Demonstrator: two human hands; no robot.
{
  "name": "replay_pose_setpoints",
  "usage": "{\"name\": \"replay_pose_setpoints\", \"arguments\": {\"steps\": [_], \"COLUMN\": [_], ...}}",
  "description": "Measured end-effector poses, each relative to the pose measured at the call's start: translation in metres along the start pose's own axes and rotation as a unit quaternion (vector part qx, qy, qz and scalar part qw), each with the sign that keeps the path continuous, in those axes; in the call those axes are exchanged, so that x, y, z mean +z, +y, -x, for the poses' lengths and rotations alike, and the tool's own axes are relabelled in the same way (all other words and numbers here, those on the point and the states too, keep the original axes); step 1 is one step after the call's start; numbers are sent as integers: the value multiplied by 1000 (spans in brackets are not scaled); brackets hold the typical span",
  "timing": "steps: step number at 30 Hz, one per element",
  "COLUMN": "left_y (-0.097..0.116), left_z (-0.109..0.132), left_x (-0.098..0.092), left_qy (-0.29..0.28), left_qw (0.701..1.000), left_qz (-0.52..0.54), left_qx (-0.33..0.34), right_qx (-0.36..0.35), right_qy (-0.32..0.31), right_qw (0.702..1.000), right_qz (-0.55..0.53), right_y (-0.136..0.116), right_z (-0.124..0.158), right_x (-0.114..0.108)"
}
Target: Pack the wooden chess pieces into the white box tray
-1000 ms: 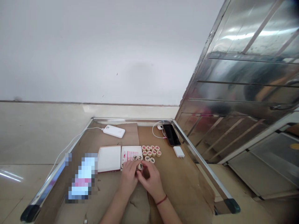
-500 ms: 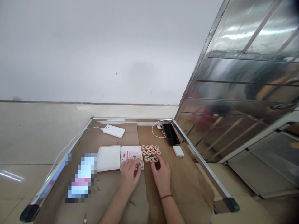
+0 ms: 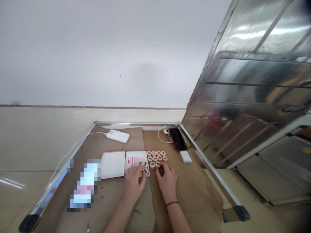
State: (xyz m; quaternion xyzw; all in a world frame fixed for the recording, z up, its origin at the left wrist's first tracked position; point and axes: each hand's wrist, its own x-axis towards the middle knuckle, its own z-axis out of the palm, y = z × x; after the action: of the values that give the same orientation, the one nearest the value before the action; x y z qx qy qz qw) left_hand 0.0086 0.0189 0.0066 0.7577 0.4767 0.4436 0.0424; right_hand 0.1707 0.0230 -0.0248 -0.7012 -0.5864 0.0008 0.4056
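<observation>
My left hand [image 3: 134,178] bends over a white box [image 3: 130,155] of round wooden xiangqi pieces with black characters. Its thumb and forefinger close around a xiangqi piece [image 3: 145,171] at the box's right side. My right hand [image 3: 167,178], a thin red band at its wrist, has its thumb and forefinger on a black-marked xiangqi piece [image 3: 157,164]. That piece is in the nearest row, beside another black-marked piece [image 3: 152,165]. Behind them stand two rows of red-marked pieces [image 3: 155,158]. Whether anything lies under the right fingers is hidden.
A white lid or tray [image 3: 113,164] lies left of the box. A pixelated bright area [image 3: 85,186] is farther left. At the back are a white power bank [image 3: 118,136] with a cable, a black phone [image 3: 178,139] and a white charger [image 3: 186,157]. Metal rails [image 3: 209,171] edge the cardboard-covered table.
The nearest row showed three pieces before and shows two now. My right hand's fingertips and the black-marked piece have shifted slightly left. My left hand stays over the box, with its piece more visible.
</observation>
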Motion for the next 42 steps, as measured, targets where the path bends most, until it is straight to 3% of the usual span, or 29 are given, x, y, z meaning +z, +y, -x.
{"name": "replay_pose_setpoints", "arguments": {"steps": [7,10,12,14,17,20,25,34,42], "left_y": [-5,-12,-19,-25,-30,-25,-12,-7,-19], "left_z": [1,-4,-11,-20,-33,-41,-44,-49,-48], "left_x": [-1,-6,-9,-10,-9,-6,-8,-16,-10], "left_qy": [39,82,87,51,-63,-155,-230,-260,-237], "left_qw": [999,996,994,995,992,973,949,944,958], "left_qz": [4,-13,-26,-43,-88,-154,-200,-169,-92], "left_qx": [-11,-45,-64,-70,-63,-69,-83,-113,-129], "right_qx": [-1,-31,-65,-99,-141,-156,-169,-154,-155], "right_qy": [3,38,18,-56,-140,-153,-176,-195,-175], "right_qw": [1000,997,992,987,977,975,970,968,971], "right_qz": [-14,-62,-102,-114,-75,-43,-19,-26,-54], "right_y": [-1,-5,-12,-21,-31,-33,-32,-36,-37], "right_z": [-1,1,3,7,10,10,8,7,7], "right_x": [-3,-5,-7,-8,-6,-4,-5,-9,-11]}}
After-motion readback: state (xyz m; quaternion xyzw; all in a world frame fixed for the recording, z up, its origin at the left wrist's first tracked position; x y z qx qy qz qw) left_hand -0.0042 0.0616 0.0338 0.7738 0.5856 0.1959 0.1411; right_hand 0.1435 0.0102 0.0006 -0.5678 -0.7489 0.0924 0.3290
